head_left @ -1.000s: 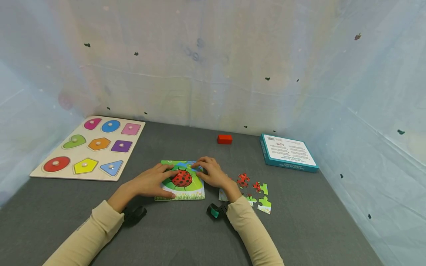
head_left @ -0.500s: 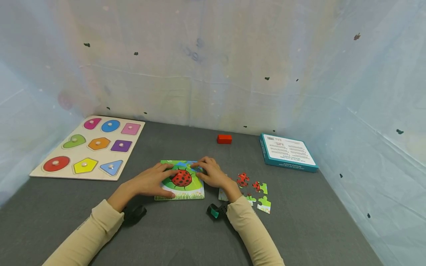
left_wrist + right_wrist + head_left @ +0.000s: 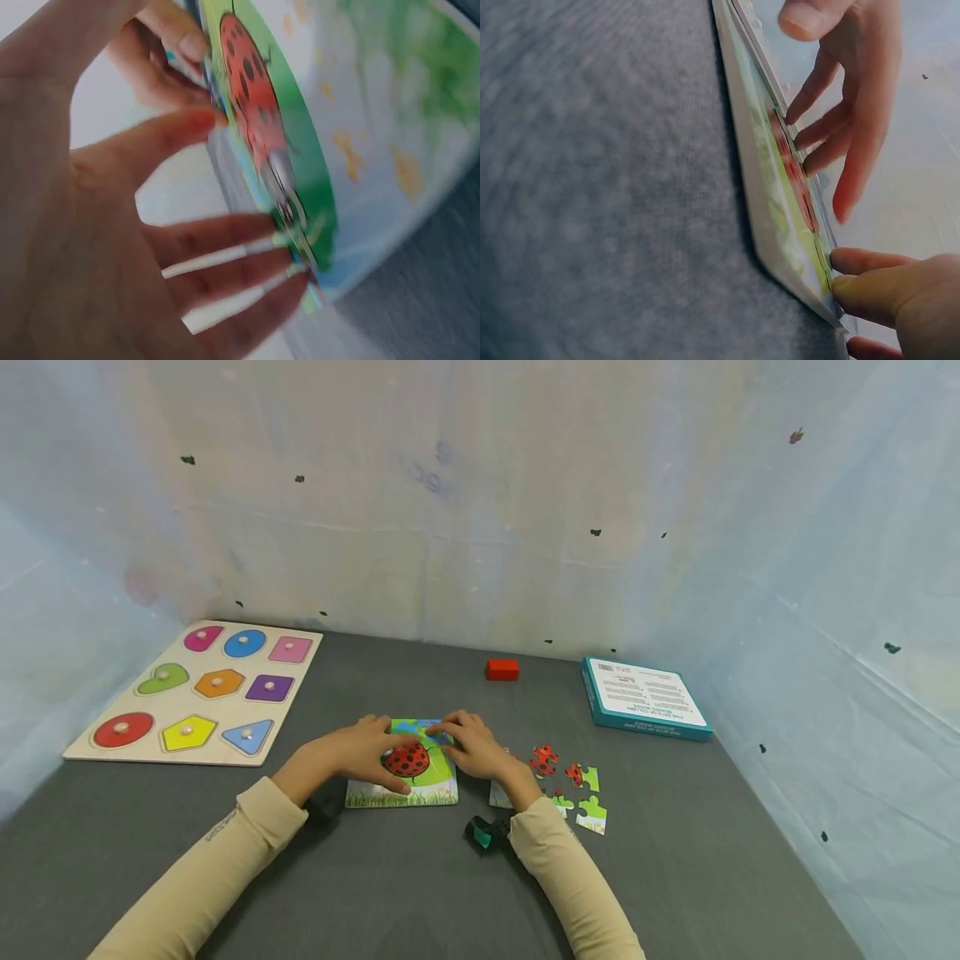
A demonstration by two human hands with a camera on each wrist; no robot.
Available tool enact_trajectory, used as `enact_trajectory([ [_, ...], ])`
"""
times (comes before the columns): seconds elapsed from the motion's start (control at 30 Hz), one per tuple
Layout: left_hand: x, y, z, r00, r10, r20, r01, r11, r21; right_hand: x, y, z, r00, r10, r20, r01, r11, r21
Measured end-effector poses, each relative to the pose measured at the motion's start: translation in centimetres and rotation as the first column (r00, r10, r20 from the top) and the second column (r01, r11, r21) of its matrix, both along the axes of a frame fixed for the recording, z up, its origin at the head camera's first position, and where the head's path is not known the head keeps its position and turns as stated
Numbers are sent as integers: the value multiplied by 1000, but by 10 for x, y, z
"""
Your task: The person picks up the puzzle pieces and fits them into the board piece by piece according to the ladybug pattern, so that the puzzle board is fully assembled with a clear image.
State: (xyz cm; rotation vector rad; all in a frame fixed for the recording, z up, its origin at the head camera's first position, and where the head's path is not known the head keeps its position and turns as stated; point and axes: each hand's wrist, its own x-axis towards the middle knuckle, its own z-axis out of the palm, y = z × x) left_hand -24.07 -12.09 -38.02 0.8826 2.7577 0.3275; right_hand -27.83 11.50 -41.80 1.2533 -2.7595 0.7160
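Ladybug puzzle board (image 3: 429, 773) lies flat on the dark grey tabletop (image 3: 412, 885), at the middle, its grass strip on the near side. The left hand (image 3: 362, 755) is over its left half, fingers loosely spread and gripping nothing; I cannot tell whether every fingertip touches. The right hand (image 3: 477, 753) is relaxed, not clenched, with its thumb and fingers resting on the board's far right part. Just right of the board, loose puzzle pieces (image 3: 592, 814) lie spread out, some partly hidden by the right wrist.

Far left is a wooden shape board (image 3: 183, 696) with 9 knobbed shapes in 3 rows of 3. A red block (image 3: 502, 670) sits beyond the puzzle, and a teal box (image 3: 647, 697) with a white printed panel lies far right. Beige sleeves (image 3: 201, 870) cover 2 forearms.
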Motion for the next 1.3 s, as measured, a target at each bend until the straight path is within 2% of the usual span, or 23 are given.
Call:
enact_trajectory([
  [0.1, 2, 9, 4, 999, 24, 34, -22, 998, -57, 0, 0, 0, 1000, 4, 4, -4, 1000, 5],
  [0.23, 6, 15, 3, 997, 57, 53, -49, 990, -129, 1, 1, 2, 999, -9, 33, 8, 1000, 31],
  [0.37, 6, 17, 1, 997, 67, 47, -59, 989, -138, 3, 3, 7, 995, -40, 91, 33, 996, 77],
  [0.67, 1, 17, 0, 998, 52, 43, -46, 992, -118, 2, 5, 8, 991, -66, 120, 50, 990, 132],
  [0.9, -1, 12, -7, 999, 42, 19, -40, 994, -102, 3, 4, 5, 990, -86, 110, 69, 987, 145],
  [1.3, 0, -12, -14, 999, -7, -46, 10, 998, 66, 5, 4, 8, 988, -85, 127, 66, 987, 147],
])
